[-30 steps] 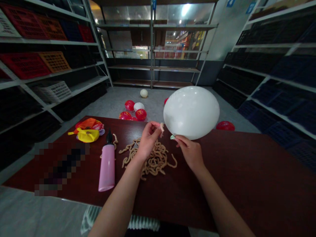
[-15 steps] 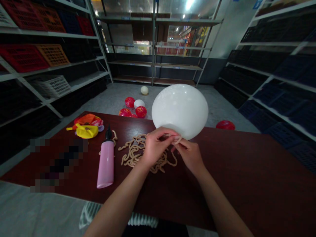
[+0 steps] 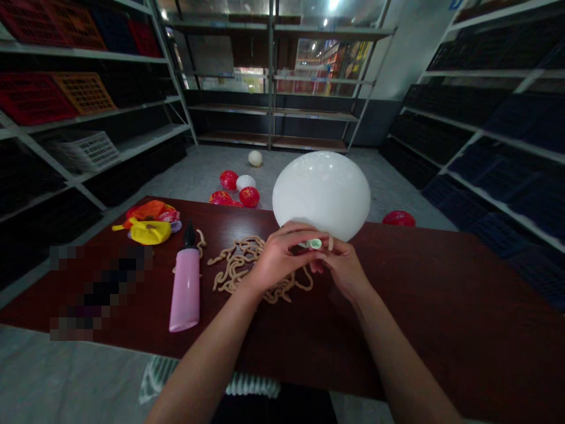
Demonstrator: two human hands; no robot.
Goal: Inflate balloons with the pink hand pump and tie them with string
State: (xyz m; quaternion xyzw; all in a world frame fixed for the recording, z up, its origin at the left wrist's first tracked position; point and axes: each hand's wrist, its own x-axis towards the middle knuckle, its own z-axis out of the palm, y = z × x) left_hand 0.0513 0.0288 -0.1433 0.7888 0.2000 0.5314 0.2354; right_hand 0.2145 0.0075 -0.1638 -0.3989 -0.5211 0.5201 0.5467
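Note:
A large inflated white balloon (image 3: 321, 191) stands upright beyond the table's far edge, just in front of my hands. My left hand (image 3: 278, 256) is closed around the balloon's neck, with thumb and fingers pinching it. Between the hands the pale rolled mouth of the neck (image 3: 314, 243) faces me. My right hand (image 3: 346, 268) is closed at the same neck from the right, its fingertips meeting the left ones. A short tan cord (image 3: 331, 242) shows at its fingers. Beneath and left of my hands lies a tangled pile of tan cords (image 3: 236, 265).
A pink hand pump (image 3: 185, 288) with a black nozzle lies left of the cords. Behind it are limp yellow, orange and red balloons (image 3: 150, 231). Several small balloons (image 3: 248, 196) rest on the floor beyond the table (image 3: 441, 306). Shelves with crates (image 3: 83, 93) stand around.
The neck's rolled mouth has come into view between my fingers. The tan cord has moved from between both hands to my right fingers. The view has shifted slightly.

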